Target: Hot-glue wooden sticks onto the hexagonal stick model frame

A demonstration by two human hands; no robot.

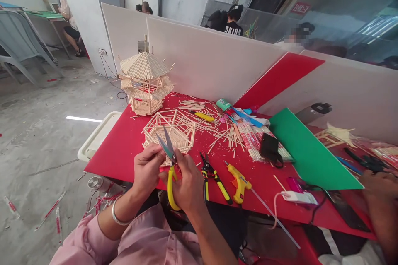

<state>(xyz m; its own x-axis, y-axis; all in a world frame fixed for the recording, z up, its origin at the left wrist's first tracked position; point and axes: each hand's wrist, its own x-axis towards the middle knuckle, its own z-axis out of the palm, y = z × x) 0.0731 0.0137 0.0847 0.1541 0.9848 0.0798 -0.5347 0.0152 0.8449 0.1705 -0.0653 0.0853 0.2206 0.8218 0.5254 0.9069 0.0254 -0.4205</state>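
Observation:
My right hand (189, 182) is closed around a pair of scissors (171, 174) with yellow handles; the blades are parted and point up and away from me. Close beside the blades, my left hand (148, 169) is pinched, and whatever lies between its fingertips is too small to make out. Just beyond both hands sits an open frame of thin wooden sticks (183, 126) on the red tabletop (124, 155). Farther back at the left stands a tiered stick pavilion (144, 68) with a pointed roof.
Pliers (216, 180) and a yellow glue gun (240, 183) lie right of my hands. Behind are loose sticks (228, 138), a yellow utility knife (202, 116) and bagged sticks (253, 143). A green board (311, 155) separates another person's hand (381, 184). White partitions (205, 56) stand behind.

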